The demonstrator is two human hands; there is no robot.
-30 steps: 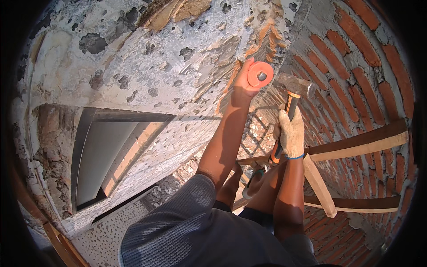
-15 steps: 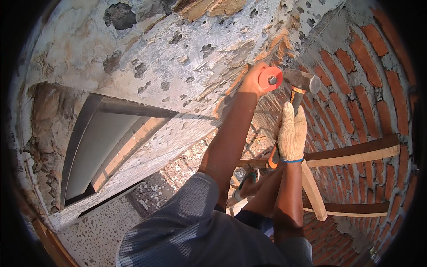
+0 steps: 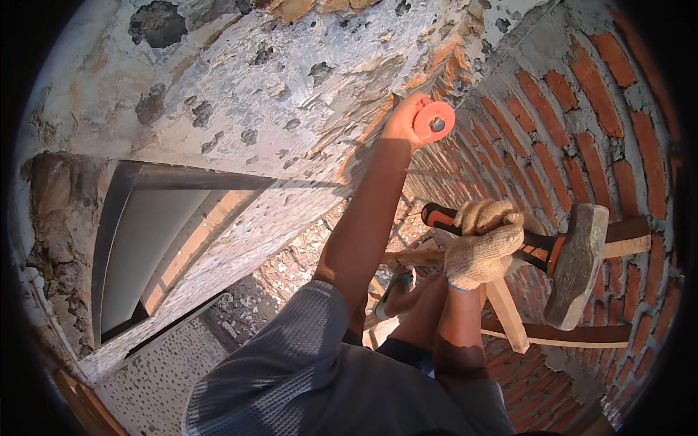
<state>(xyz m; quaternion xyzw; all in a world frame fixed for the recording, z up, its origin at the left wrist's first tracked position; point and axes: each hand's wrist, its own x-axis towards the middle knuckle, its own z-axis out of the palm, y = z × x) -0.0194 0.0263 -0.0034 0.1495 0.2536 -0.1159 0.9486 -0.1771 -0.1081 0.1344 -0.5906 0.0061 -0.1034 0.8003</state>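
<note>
My bare left hand is closed around a chisel with a round red hand guard. The chisel's steel end shows in the middle of the guard, while its tip is hidden behind my hand against the plastered wall. In a knitted glove, my right hand grips a club hammer by its black and orange handle. The hammer lies roughly level, its heavy steel head out to the right, well apart from the chisel.
A brick wall rises on the right, with wooden bars in front of it. At left, a dark-framed opening is set in the chipped wall. Broken plaster covers the floor below, near my feet.
The hammer has swung from beside the chisel guard down and to the right, its handle turning from upright to nearly level. My left hand keeps the chisel at the wall.
</note>
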